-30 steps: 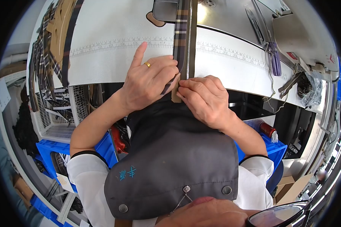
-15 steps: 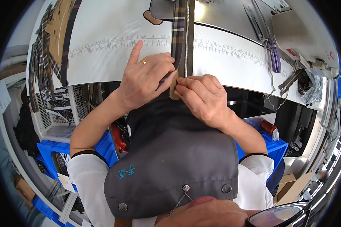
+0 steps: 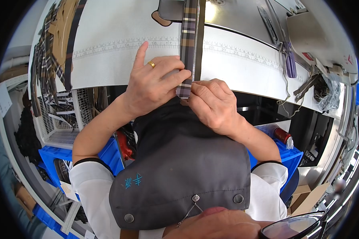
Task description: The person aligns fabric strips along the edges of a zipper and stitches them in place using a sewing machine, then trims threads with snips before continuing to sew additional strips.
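A plaid fabric strip (image 3: 188,44) runs lengthwise over the white table edge, lying along a zipper (image 3: 196,47) with a dark tape. My left hand (image 3: 153,81), a ring on one finger and another finger raised, closes its fingertips on the strip's left edge near its lower end. My right hand (image 3: 215,102) is closed in a pinch at the right edge of the strip and zipper, by the same end. That end hangs just past the table edge; what lies under it between my fingers is mostly hidden.
A ruler scale (image 3: 123,44) is printed across the white table. More plaid strips (image 3: 48,59) hang at the left. A phone-like dark object (image 3: 170,10) lies behind the strip. A sewing machine (image 3: 319,36), a purple-handled tool (image 3: 290,59) and a snipper (image 3: 269,24) are at the right.
The plaid strip, folded back near its lower end before, now lies flat over the zipper and covers the tan piece there. Both hands have shifted only slightly.
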Tool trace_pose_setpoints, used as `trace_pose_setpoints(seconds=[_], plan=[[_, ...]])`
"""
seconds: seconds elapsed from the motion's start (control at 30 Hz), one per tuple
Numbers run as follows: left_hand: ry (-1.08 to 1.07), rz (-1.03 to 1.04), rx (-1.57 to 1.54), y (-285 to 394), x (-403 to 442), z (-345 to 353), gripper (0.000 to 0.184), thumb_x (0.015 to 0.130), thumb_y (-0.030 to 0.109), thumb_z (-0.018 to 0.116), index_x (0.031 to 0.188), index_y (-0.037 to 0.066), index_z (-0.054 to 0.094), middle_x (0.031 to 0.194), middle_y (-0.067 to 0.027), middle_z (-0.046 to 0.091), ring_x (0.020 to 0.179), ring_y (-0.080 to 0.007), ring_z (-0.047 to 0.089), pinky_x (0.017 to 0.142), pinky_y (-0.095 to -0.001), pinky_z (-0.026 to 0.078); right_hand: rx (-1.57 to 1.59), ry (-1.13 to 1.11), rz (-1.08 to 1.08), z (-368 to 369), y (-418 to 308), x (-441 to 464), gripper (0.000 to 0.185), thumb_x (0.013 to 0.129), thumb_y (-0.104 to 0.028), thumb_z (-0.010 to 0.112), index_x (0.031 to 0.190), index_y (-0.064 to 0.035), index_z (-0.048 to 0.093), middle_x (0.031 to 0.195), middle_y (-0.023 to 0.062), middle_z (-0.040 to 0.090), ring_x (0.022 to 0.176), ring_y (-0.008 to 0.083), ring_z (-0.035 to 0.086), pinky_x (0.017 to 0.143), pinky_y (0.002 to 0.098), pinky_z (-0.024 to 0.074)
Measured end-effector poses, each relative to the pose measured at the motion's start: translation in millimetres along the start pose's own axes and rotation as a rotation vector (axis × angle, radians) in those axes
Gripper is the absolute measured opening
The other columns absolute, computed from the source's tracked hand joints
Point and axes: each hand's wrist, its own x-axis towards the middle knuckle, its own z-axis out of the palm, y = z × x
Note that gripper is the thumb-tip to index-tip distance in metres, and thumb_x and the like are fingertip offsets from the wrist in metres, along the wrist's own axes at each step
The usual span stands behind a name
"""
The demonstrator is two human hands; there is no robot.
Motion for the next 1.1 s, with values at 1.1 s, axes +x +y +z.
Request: trace_pose_setpoints(seconds=[1.1], plan=[[-0.006,-0.004,0.234,-96.5,100.2,17.6,0.023,0.084,0.025,0.061,0.102,0.013,0.068,0.113,0.0054,0.063,0.101,-0.0153,0.057,0.103,-0.0518,0.027,0.076,-0.180,0.032,-16.0,31.5,9.5,0.035,0.067,-0.011,0.068,0.100,0.0001,0.066,0.093,0.0069,0.057,0.088,0.0211,0.054,0.074,0.0317,0.0453]])
